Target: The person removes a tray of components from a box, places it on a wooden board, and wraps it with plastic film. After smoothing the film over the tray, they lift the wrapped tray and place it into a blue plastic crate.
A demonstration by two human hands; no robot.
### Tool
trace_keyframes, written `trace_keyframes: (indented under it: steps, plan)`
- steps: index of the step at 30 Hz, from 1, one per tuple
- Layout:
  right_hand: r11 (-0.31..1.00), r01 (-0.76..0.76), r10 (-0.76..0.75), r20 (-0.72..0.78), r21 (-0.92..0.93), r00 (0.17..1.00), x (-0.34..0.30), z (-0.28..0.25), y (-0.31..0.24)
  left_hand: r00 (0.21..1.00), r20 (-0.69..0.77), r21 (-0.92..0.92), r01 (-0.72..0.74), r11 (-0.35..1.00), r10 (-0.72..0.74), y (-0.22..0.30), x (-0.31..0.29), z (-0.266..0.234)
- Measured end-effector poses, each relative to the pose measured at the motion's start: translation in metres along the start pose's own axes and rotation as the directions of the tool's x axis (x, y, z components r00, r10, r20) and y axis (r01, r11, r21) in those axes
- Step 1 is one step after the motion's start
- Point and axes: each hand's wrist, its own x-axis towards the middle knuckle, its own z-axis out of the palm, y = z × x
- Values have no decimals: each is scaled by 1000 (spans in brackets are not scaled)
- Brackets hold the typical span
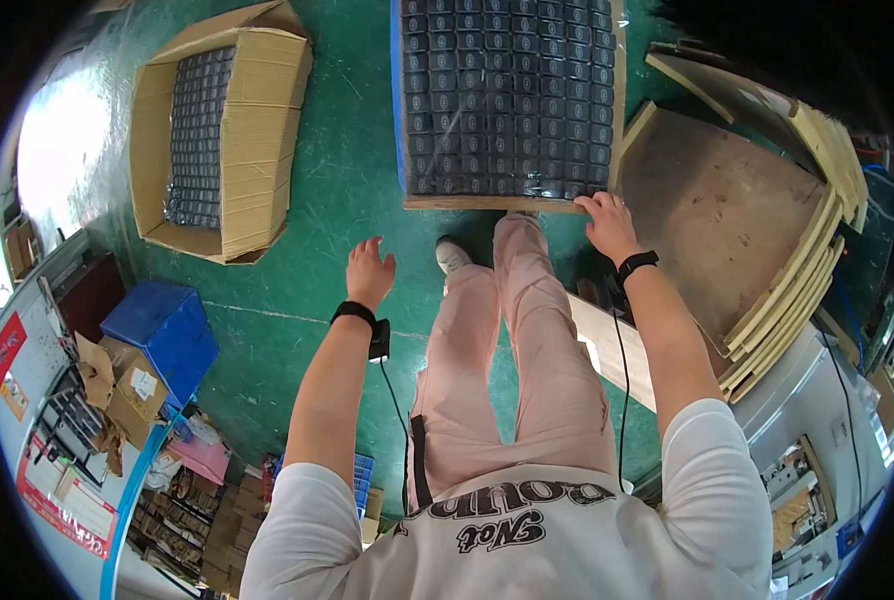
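Ahead of me is a wooden board (487,203) covered with rows of small dark square pieces (512,100), which have a glossy, film-like shine. My right hand (612,225) is at the board's near right corner, its fingers curled over the edge. What the board rests on is hidden. My left hand (369,275) hangs in the air left of my legs, fingers apart, with nothing in it. Left of the board stands an open cardboard box (262,130), with similar dark pieces (202,140) packed in rows inside.
Several wooden boards (727,210) are stacked at the right, close to my right arm. To the left are a blue bin (162,335) and a smaller torn carton (132,390). My shoe (453,256) stands on the green floor (342,130). A cable hangs beside each forearm.
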Motion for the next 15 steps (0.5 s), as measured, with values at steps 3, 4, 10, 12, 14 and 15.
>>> trace_keyframes:
  steps: [3,4,10,12,14,15]
  plan:
    - [999,-19,17,71,38,997,4,-2,-2,1000,-12,2,29,1000,-29,-36,-21,0]
    - [998,-36,29,110,56,993,6,-2,-2,998,-3,7,60,998,-60,-46,-28,-1]
    - [997,-39,36,37,63,999,5,8,8,989,9,-40,146,989,-145,-92,-66,-14]
    - [997,-70,69,44,12,997,4,7,1,981,23,-52,195,979,-194,-100,-77,-21]
    - [994,-103,105,79,-27,991,3,5,-8,976,17,-61,219,974,-219,-108,-89,-28]
    - [988,-142,149,118,-65,982,3,4,-13,972,24,-77,235,969,-234,-112,-95,-31]
